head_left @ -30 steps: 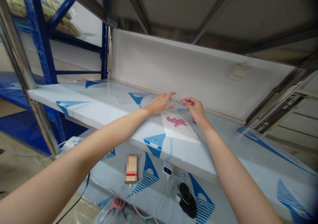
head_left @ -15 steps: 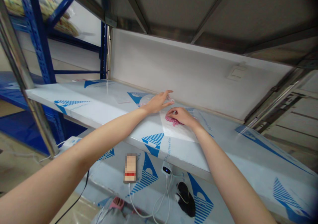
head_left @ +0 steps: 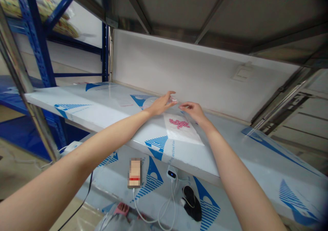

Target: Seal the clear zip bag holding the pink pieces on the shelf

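Observation:
Small pink beads (head_left: 179, 123) lie in a loose heap on a white sheet (head_left: 188, 137) on the shelf. Beyond the sheet, my left hand (head_left: 162, 104) has a clear piece of plastic (head_left: 173, 100), seemingly a small bag, between its thumb and fingers. My right hand (head_left: 193, 111) hovers behind the beads, close to the left fingertips. Its thumb and forefinger are pinched together; whatever they hold is too small to make out.
The film-covered shelf (head_left: 107, 116) runs under a dark metal upper shelf (head_left: 174, 15). Below it are a phone (head_left: 135, 173) on a cable, a white device (head_left: 172, 173) with a lit display, and a black object (head_left: 191, 203). A blue rack (head_left: 36, 36) stands left.
My right hand has lifted off the bead heap and moved back towards the left hand, leaving the beads in full view. My left hand stays nearly in place.

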The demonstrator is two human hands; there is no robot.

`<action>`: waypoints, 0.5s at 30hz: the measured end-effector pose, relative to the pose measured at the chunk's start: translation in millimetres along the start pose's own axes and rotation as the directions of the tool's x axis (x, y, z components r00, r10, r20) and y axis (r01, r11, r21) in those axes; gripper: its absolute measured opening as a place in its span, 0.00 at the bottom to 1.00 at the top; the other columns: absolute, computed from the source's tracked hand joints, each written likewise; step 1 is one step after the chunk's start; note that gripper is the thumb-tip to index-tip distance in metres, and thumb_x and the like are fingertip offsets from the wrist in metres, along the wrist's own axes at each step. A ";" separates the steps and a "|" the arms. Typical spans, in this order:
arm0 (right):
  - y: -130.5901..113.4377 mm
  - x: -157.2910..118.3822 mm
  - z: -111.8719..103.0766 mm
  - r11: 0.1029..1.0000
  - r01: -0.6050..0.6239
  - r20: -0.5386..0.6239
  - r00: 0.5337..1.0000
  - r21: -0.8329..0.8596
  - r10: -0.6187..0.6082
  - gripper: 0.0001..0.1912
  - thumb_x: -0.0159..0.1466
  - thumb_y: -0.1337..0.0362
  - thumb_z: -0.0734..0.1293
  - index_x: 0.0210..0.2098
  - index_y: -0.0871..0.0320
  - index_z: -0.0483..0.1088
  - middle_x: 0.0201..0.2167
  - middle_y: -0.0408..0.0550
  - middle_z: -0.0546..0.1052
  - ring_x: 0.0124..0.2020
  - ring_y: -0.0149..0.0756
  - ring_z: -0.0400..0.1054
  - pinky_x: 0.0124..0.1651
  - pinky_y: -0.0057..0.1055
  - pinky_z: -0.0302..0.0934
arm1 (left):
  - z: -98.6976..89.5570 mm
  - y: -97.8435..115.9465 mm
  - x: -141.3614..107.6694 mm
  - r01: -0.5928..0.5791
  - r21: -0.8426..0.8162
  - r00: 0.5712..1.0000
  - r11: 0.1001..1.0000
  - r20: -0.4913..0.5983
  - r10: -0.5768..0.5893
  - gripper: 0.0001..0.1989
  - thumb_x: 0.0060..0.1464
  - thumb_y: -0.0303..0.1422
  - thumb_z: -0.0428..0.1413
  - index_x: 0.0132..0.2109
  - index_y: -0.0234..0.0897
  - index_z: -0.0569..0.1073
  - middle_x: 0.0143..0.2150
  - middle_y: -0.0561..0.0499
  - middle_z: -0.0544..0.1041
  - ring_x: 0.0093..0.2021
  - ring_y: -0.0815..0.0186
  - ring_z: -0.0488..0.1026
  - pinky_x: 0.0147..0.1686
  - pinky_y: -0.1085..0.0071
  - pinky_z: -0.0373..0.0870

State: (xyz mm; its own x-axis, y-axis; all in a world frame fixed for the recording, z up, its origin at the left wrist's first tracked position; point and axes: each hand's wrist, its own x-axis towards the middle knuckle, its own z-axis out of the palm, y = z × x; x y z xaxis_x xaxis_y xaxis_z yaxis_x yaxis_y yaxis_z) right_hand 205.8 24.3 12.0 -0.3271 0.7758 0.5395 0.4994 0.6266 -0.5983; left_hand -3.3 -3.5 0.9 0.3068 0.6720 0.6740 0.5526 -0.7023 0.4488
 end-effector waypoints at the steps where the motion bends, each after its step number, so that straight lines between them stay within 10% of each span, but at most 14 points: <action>1: -1.1 1.1 -2.1 0.999 -0.002 -0.051 0.999 0.042 0.005 0.08 0.55 0.60 0.71 0.32 0.58 0.77 0.35 0.51 0.80 0.34 0.38 0.70 0.41 0.33 0.64 | 0.4 0.0 0.0 -0.009 0.004 1.000 1.000 0.022 0.009 0.28 0.63 0.49 0.47 0.63 0.37 0.56 0.53 0.39 0.73 0.54 0.55 0.71 0.55 0.58 0.66; 15: -8.2 -0.4 7.5 0.997 0.077 -0.142 0.987 0.015 -0.074 0.11 0.59 0.59 0.66 0.35 0.59 0.77 0.32 0.51 0.79 0.32 0.38 0.69 0.38 0.32 0.61 | 7.5 0.3 2.5 -0.028 -0.118 0.995 0.993 0.089 0.039 0.28 0.61 0.47 0.52 0.61 0.36 0.60 0.44 0.44 0.76 0.46 0.59 0.74 0.47 0.64 0.69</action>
State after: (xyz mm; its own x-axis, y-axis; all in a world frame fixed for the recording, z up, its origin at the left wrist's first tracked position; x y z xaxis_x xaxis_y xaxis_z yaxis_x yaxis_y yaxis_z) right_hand 195.8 19.4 12.3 -0.2462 0.7091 0.6607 0.4610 0.6853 -0.5638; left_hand 3.4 -0.2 -1.7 0.3956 0.6625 0.6361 0.4484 -0.7438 0.4957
